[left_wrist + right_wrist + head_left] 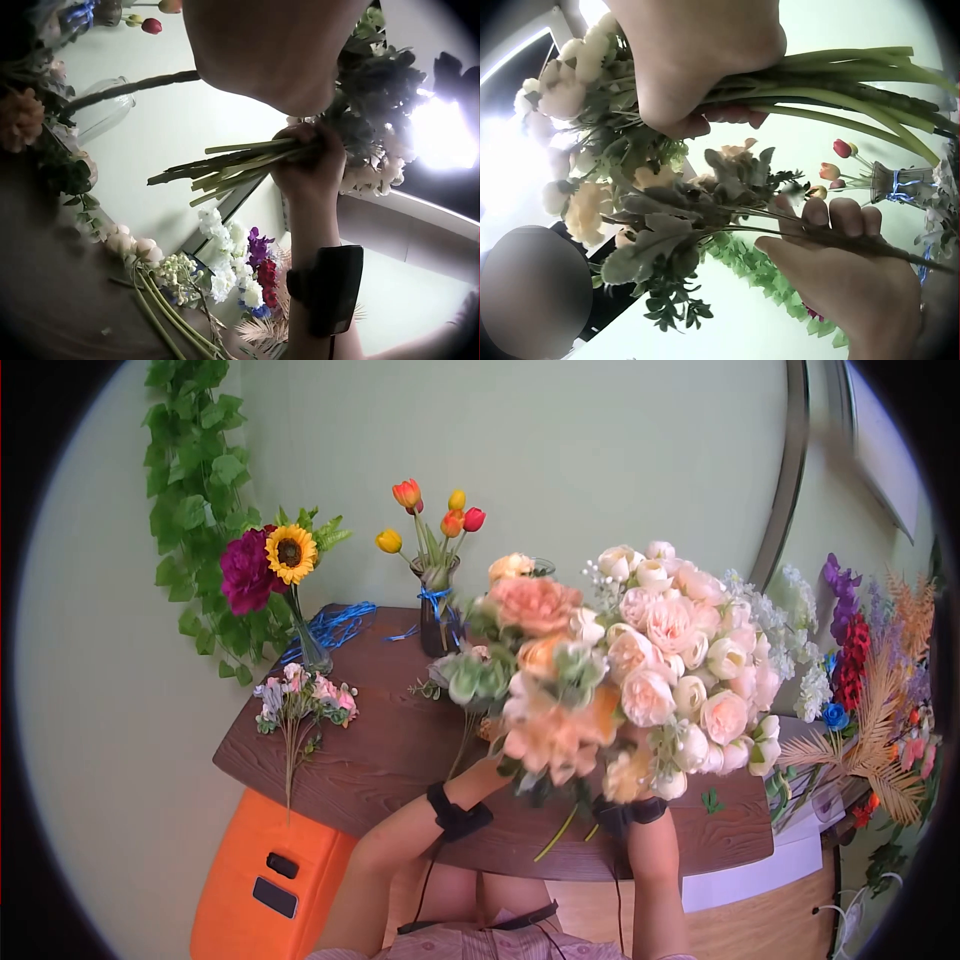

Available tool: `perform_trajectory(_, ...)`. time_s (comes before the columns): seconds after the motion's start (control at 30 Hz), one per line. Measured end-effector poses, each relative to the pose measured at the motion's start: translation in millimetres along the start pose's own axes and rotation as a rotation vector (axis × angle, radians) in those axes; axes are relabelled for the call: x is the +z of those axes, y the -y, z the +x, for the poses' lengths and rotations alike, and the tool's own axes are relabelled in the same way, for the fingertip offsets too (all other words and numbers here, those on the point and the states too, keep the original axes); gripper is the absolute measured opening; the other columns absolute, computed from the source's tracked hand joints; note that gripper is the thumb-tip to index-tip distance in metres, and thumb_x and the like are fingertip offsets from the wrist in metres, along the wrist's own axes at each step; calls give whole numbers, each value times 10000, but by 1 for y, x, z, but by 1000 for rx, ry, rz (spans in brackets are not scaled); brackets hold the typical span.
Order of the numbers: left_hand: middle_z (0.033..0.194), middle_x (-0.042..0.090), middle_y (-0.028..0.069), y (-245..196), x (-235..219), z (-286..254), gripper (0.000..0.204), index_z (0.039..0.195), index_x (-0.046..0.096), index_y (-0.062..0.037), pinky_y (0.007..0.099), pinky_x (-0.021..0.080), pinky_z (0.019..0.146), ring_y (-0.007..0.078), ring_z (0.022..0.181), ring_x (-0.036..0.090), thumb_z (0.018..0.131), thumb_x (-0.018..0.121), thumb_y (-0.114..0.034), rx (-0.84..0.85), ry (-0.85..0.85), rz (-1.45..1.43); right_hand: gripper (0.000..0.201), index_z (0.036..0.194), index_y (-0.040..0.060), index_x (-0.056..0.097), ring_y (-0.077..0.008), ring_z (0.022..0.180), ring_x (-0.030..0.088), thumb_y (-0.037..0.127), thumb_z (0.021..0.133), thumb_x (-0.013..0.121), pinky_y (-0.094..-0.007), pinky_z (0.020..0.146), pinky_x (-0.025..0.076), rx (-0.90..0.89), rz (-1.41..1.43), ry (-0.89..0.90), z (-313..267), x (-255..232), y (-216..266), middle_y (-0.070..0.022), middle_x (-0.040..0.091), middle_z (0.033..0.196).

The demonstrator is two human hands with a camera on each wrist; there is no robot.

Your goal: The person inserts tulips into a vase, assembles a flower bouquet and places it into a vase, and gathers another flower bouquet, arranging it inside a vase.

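In the right wrist view my right hand (705,64) grips the gathered green stems (847,86) of a bouquet; the same grip shows in the left wrist view. Its cream and blush-pink blooms (680,660) fill the right middle of the head view. Lower in the right wrist view, my left hand (847,259) holds the thin stem of a spray with grey-green leaves (667,247) and peach flowers (589,214), below the bouquet. Seen from the head, that peach spray (550,730) overlaps the bouquet's left side, and the flowers hide both hands.
On the dark wooden table (390,750) stand a vase of tulips (437,605) and a glass vase (314,645) with a sunflower. Blue ties (340,625) and a small pink bunch (300,700) lie at left. More flowers (860,670) are at right, and an orange case (255,880) stands below.
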State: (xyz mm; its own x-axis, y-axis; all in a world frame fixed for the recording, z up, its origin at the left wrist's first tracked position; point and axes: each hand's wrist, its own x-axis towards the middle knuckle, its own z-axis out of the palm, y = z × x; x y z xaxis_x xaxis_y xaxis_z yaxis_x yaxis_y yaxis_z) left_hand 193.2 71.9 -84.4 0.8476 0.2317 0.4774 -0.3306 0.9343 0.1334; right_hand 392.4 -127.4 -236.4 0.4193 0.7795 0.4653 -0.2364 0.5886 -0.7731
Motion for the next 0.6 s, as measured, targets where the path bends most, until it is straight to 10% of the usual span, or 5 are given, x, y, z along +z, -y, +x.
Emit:
perform_trajectory(0.03,1038,567,123,0,2,0,298,1121,498,12,302,436,810,221,933,538,884,433,-156,0,-11,16,132,870,12,448,-141,549,428,-8,759,518,-281,533,402,2,2,5,110,122,3,-50,444,655)
perform_trajectory(0.1,1038,567,123,-2,7,-3,298,1120,499,12,303,436,809,221,933,538,883,434,-156,0,-31,47,130,870,12,448,-141,549,427,-7,761,516,-282,535,402,5,4,15,140,148,1,-50,442,655)
perform_trajectory(0.17,1038,567,123,-7,14,-13,297,1118,500,11,303,435,809,222,933,538,882,436,-157,1,-52,76,128,869,12,448,-141,550,427,-7,762,515,-282,538,402,10,6,24,1,5,-16,-49,441,654)
perform_trajectory(0.2,1038,567,123,13,16,-103,297,1118,500,11,304,435,809,222,933,538,882,436,-157,2,-62,91,127,869,12,448,-141,550,426,-7,763,514,-283,539,402,13,7,30,18,22,-18,-49,440,654)
perform_trajectory(0.6,1036,569,122,29,17,-83,295,1110,505,7,308,435,806,224,931,541,877,443,-161,20,-186,271,114,868,14,445,-142,553,423,-4,772,503,-285,552,401,52,19,99,142,141,-41,-45,432,651)
